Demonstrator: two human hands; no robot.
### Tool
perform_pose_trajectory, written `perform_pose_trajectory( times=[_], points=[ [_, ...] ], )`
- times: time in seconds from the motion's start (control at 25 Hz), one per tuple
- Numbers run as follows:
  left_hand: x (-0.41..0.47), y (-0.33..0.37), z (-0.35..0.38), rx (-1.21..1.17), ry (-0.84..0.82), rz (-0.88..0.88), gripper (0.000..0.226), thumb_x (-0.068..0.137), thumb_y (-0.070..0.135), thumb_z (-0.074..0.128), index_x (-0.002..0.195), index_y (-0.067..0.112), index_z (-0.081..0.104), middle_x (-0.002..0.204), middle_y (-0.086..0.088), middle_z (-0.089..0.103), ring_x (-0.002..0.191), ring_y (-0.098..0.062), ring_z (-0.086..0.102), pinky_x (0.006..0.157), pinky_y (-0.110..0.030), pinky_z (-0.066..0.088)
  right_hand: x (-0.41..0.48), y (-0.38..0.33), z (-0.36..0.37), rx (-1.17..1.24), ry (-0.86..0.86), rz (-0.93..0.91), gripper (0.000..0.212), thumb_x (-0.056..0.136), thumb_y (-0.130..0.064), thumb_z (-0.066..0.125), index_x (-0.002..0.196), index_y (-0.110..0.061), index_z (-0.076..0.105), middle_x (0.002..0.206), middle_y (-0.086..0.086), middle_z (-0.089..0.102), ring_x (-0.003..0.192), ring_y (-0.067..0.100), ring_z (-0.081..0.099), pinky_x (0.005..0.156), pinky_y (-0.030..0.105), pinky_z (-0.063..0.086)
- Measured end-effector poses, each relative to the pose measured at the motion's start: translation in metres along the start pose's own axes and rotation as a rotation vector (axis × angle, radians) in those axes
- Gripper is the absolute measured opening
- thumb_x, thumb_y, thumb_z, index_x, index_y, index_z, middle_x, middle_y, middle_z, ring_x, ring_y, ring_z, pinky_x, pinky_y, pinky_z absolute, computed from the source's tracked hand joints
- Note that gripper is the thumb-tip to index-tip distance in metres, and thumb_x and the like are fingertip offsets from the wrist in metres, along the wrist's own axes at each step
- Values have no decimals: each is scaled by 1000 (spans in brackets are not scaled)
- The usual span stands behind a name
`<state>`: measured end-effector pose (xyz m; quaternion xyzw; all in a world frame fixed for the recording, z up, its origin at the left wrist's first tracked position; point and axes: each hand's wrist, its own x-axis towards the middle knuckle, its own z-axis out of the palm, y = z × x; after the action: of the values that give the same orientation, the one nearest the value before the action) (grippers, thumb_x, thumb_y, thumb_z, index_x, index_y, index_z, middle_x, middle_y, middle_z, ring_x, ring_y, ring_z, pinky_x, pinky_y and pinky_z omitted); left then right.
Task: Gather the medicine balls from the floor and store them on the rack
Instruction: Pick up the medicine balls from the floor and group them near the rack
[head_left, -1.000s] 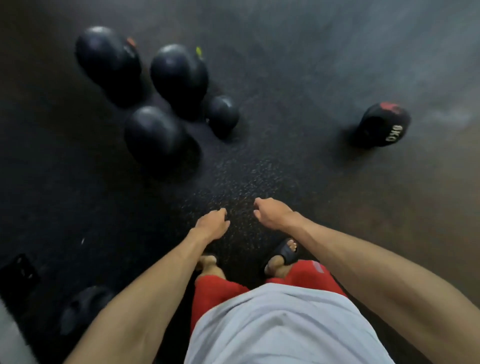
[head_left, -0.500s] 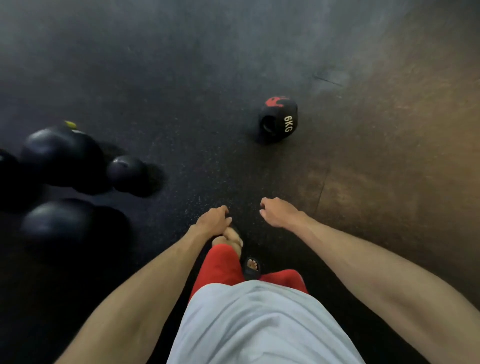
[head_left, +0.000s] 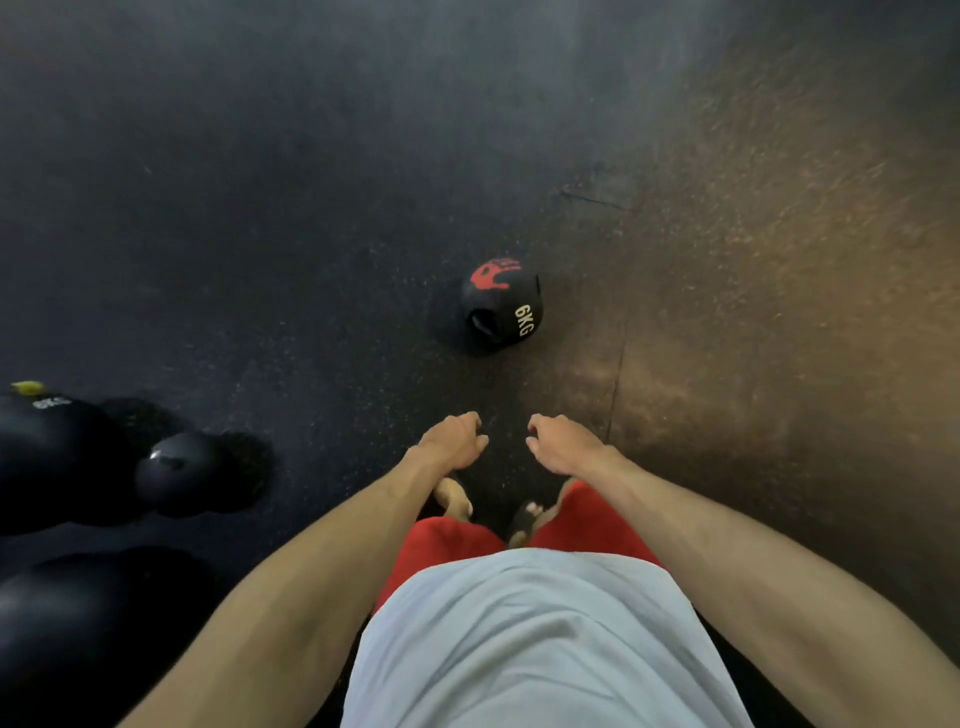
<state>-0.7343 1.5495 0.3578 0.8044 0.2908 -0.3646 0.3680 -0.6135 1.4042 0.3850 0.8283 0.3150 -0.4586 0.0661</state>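
A black medicine ball (head_left: 501, 309) with a red handprint, a grip hole and "6KG" in white lies alone on the dark rubber floor, just ahead of me. My left hand (head_left: 453, 441) and my right hand (head_left: 560, 442) hang side by side a short way below it, both empty with fingers loosely curled. At the left edge sits a cluster of black balls: a small one (head_left: 179, 470), a large one with a yellow mark (head_left: 47, 447), and another large one (head_left: 78, 618) partly cut off. No rack is in view.
The floor (head_left: 311, 208) is dark speckled rubber, turning brownish under light on the right, with a seam (head_left: 615, 384) running down past the 6KG ball. My feet in sandals, red shorts and grey shirt fill the bottom centre.
The view has swung right and forward. The 6KG ball now sits nearer and more central, the ball cluster has slid to the left edge. Both hands stay empty in front of me.
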Motion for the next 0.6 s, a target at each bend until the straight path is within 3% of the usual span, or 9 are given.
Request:
perform_pose_trajectory(
  times=[0.12, 0.32, 0.6],
  points=[
    [32, 6, -38, -38, 22, -38, 42, 101, 32, 50, 138, 12, 51, 133, -15, 61, 120, -31, 60, 100, -45, 49, 42, 0, -44, -13, -22, -8, 35, 102, -35, 46, 130, -17, 56, 126, 15, 66, 117, 36, 61, 100, 47, 47],
    [82, 16, -80, -197, 41, -200, 44, 101, 33, 50, 140, 12, 50, 136, -15, 59, 123, -33, 58, 101, -43, 47, 124, 13, -114, -181, -75, -105, 33, 98, -41, 40, 117, -22, 60, 111, 9, 71, 111, 34, 65, 100, 54, 43],
    [168, 84, -128, -592, 81, -455, 40, 101, 34, 50, 137, 16, 53, 130, -13, 62, 117, -32, 60, 100, -46, 48, 262, 50, -215, -328, -267, -340, 28, 100, -27, 47, 115, -8, 61, 113, 21, 70, 109, 39, 65, 90, 43, 51]
  ],
)
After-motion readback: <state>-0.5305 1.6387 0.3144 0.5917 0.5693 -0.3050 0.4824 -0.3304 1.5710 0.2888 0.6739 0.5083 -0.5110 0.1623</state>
